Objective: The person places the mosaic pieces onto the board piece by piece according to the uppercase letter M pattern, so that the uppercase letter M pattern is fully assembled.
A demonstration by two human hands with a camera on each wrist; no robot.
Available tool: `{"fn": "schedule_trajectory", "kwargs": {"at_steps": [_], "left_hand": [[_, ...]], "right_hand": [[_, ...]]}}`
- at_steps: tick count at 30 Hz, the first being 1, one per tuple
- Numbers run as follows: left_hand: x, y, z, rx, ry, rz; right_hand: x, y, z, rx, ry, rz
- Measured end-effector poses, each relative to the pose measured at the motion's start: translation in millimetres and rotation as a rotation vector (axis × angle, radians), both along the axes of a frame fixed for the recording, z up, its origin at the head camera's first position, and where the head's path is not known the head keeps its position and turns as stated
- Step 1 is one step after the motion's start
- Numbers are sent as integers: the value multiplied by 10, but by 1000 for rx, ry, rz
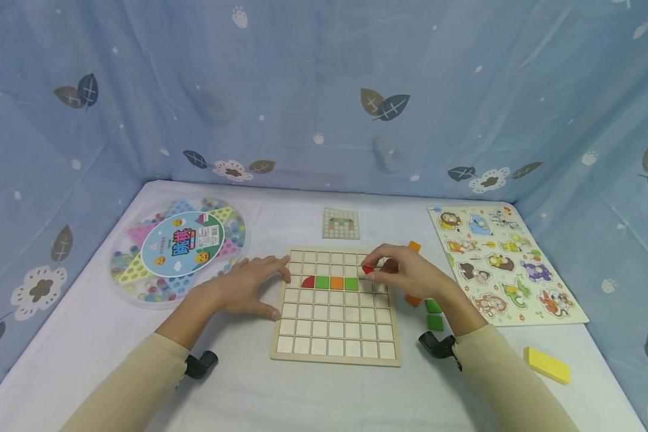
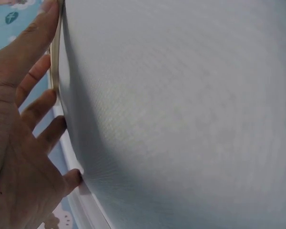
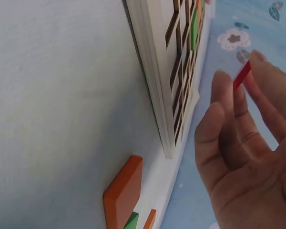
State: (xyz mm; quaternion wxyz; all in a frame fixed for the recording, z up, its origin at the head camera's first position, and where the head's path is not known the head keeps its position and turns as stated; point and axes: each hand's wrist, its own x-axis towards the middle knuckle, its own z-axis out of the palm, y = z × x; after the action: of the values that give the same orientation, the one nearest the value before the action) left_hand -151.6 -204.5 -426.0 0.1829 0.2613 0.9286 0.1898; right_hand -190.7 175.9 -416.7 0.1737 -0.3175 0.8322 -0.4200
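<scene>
A wooden grid board (image 1: 335, 333) lies on the white table. One row of it holds a red quarter-round tile (image 1: 308, 282), a green tile (image 1: 321, 282), an orange tile (image 1: 337, 283) and another green tile (image 1: 351, 284). Between thumb and fingers my right hand (image 1: 410, 273) pinches a red tile (image 3: 242, 75) above the board's right side. My left hand (image 1: 248, 288) rests at the board's left edge, fingers spread, thumb and fingertips against the frame. In the left wrist view the thumb (image 2: 35, 38) lies along that edge.
Behind the board lies a small pattern card (image 1: 341, 224). Loose orange tiles (image 3: 124, 191) and green tiles (image 1: 434, 323) sit right of the board. A round marble game box (image 1: 180, 252) is at left, an animal puzzle board (image 1: 504, 264) and a yellow block (image 1: 547, 365) at right.
</scene>
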Motion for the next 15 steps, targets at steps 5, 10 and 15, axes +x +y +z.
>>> {"fn": "schedule_trajectory", "kwargs": {"at_steps": [5,10,15], "left_hand": [[-9,-4,-13,1,3,-3],[-6,-9,-10,5,12,-11],[-13,-12,-19,-10,2,0]], "right_hand": [[-16,-51,-42,39,64,7],[-8,-101,-64,137,83,-11],[4,-136,-76,178,77,-22]]}}
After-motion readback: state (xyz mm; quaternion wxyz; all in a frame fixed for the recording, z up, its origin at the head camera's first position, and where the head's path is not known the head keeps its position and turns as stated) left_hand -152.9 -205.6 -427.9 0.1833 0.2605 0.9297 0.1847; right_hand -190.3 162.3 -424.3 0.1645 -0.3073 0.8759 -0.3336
